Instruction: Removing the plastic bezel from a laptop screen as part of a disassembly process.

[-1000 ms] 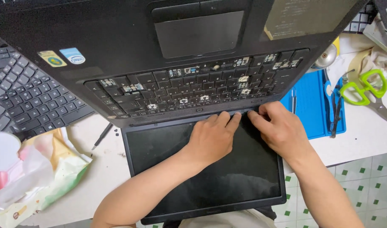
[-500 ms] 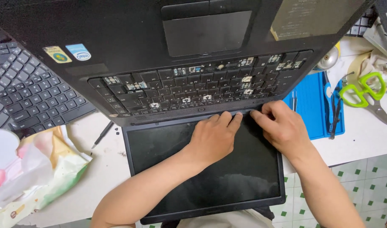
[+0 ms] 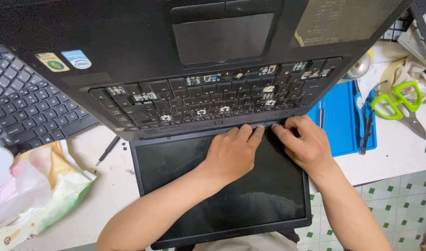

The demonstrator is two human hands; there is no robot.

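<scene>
Flat on the white table (image 3: pixel 399 153), a black laptop (image 3: pixel 213 93) is opened out — both the left hand (image 3: pixel 231 153) and right hand (image 3: pixel 302 145) are pressed, fingers bent and holding nothing, at its hinge strip above the dark screen (image 3: pixel 222 195).

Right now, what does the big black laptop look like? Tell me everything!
The black laptop lies opened flat on the white table, keyboard half far, screen half near. Its plastic looks dusty. Many keycaps are missing, showing small white clips. It has a grey touchpad, two stickers on the palm rest, and a dark, smudged screen. The left hand and right hand rest on the screen, fingers pressing at the hinge strip.
</scene>
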